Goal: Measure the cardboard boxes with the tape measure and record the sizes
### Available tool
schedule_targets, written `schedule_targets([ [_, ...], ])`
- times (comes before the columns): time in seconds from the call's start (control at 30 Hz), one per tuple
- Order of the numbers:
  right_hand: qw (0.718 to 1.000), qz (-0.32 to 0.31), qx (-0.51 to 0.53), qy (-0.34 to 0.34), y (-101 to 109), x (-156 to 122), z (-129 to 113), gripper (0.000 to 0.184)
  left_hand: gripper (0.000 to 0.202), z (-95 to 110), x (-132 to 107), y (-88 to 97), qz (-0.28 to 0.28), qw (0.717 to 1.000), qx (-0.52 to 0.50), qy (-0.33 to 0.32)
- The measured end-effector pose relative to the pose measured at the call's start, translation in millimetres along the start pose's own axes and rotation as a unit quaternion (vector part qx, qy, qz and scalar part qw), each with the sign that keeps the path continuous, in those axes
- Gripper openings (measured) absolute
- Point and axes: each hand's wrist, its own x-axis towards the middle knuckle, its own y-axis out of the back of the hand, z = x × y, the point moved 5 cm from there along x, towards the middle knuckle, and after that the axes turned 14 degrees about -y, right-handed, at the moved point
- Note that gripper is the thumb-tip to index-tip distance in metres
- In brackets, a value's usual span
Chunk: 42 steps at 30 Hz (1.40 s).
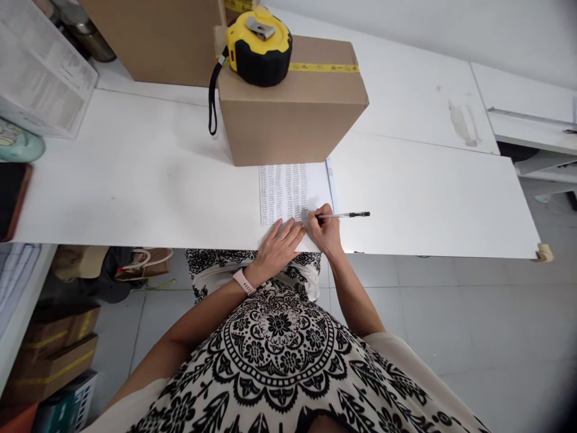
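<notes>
White tabletop (428, 198) crosses the frame; grey tiled floor (442, 319) lower right. At centre, written sheet (285, 189) lies just below cardboard box (291, 129). Right hand (327, 231) pinches a pen (346, 214) at the sheet; left hand (280, 245) lies flat, outstretched, on its lower edge.

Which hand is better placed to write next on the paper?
Probably the right hand: it grips the pen over the paper, while the left hand rests on the paper's near edge.
</notes>
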Motion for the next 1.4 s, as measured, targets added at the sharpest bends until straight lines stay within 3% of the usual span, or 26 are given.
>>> schedule_targets([
  [0.77,1.0,0.012,-0.003,-0.016,1,0,0,0.021,0.061,0,0,-0.5,0.008,1.0,0.017,-0.001],
  [0.9,0.999,0.022,0.042,-0.021,4,1,4,0.019,0.062,0,0,1.8,0.005,1.0,0.014,0.0],
  [1.07,0.99,-0.015,0.139,-0.033,2,2,6,0.022,0.062,0,0,1.9,0.003,1.0,0.013,0.001],
  [1.23,0.997,0.035,0.058,-0.041,6,1,11,0.023,0.063,0,0,0.8,0.001,1.0,0.009,0.0],
  [1.4,0.999,0.031,0.032,-0.022,6,0,10,0.021,0.062,0,1,1.6,0.001,1.0,0.013,-0.002],
])
